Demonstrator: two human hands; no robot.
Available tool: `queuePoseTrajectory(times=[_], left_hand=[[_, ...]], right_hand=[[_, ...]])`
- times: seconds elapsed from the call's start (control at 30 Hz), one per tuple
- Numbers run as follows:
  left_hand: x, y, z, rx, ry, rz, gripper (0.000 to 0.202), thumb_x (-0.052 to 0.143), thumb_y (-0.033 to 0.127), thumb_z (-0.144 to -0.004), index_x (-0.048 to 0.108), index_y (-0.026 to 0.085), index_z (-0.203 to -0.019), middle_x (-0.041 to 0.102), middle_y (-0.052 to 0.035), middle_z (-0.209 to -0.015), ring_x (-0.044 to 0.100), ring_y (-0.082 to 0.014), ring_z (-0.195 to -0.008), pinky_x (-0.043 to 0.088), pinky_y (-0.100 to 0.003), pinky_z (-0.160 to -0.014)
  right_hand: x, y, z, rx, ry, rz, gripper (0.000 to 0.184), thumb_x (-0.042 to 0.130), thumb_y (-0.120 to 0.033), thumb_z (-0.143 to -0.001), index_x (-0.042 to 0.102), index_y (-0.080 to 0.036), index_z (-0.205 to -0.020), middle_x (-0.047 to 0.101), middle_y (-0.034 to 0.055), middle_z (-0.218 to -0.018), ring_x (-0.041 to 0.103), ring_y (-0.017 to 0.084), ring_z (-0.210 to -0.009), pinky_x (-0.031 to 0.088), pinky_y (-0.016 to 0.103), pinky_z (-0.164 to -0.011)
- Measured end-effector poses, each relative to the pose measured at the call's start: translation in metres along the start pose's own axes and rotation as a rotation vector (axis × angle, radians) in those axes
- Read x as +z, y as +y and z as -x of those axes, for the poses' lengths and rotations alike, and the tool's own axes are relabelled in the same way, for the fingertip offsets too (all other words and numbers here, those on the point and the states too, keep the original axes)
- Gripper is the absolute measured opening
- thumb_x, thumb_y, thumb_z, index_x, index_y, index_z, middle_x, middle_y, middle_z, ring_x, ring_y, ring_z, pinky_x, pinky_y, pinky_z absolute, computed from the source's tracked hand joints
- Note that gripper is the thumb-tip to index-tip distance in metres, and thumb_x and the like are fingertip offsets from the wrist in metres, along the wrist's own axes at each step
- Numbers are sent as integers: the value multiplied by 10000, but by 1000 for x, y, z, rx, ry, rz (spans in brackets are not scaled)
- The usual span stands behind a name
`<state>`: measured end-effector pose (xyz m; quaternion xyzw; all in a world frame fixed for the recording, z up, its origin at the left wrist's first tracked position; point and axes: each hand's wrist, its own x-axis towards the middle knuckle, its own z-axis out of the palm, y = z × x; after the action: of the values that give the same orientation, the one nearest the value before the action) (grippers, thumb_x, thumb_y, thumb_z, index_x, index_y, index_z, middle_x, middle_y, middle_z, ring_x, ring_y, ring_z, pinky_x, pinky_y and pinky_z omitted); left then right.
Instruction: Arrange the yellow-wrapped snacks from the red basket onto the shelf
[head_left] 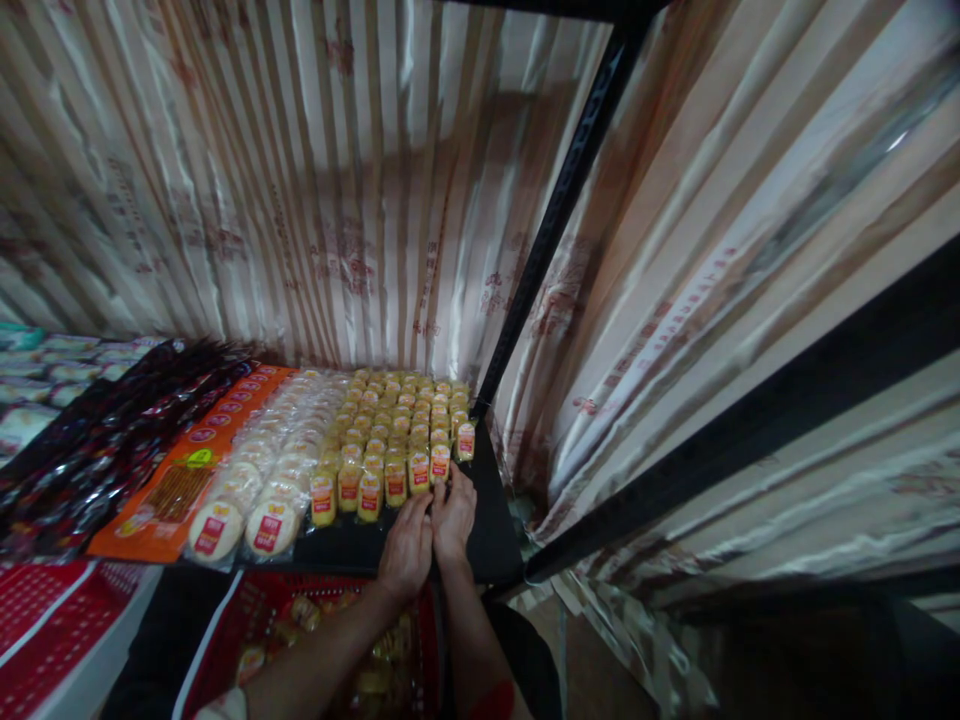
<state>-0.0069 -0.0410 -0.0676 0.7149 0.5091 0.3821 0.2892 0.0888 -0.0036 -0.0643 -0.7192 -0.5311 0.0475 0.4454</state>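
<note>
Side by side, my two hands reach to the front of a block of small yellow wrapped cakes (395, 478) standing in rows on a black shelf (337, 548). My left hand (409, 545) has its fingers together at the base of a cake with a red and white label (418, 472). Just right of it, my right hand (454, 512) has its fingertips against the neighbouring front cake (440, 462). The fingertips are partly hidden, so a grip cannot be made out. One more cake (465, 441) stands at the right end of the block.
Round white wrapped cakes (270, 528), an orange snack packet (176, 485) and dark packets (90, 465) lie to the left. A red basket (225, 640) of yellow packs is below the shelf. Black metal posts (559, 215) and printed curtains (360, 220) bound the right and back.
</note>
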Motion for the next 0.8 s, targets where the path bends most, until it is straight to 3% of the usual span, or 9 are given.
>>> queuePoseTrajectory(times=[0.43, 0.8], left_hand=[[0, 1, 2, 43, 37, -27, 440, 284, 240, -890, 499, 85, -1240, 549, -169, -1267, 482, -218, -1216, 390, -435, -1053], [1, -3, 2, 76, 54, -42, 431, 299, 198, -873, 492, 86, -1242, 551, -159, -1274, 491, -209, -1212, 402, -429, -1049]], right_hand=[[5, 2, -4, 41, -27, -92, 532, 245, -387, -888, 548, -97, -1215, 560, 159, -1248, 469, 229, -1184, 364, 382, -989], [5, 0, -6, 46, -142, -37, 551, 214, -354, -880, 544, -85, -1229, 568, 142, -1253, 479, 213, -1186, 363, 364, -1019]])
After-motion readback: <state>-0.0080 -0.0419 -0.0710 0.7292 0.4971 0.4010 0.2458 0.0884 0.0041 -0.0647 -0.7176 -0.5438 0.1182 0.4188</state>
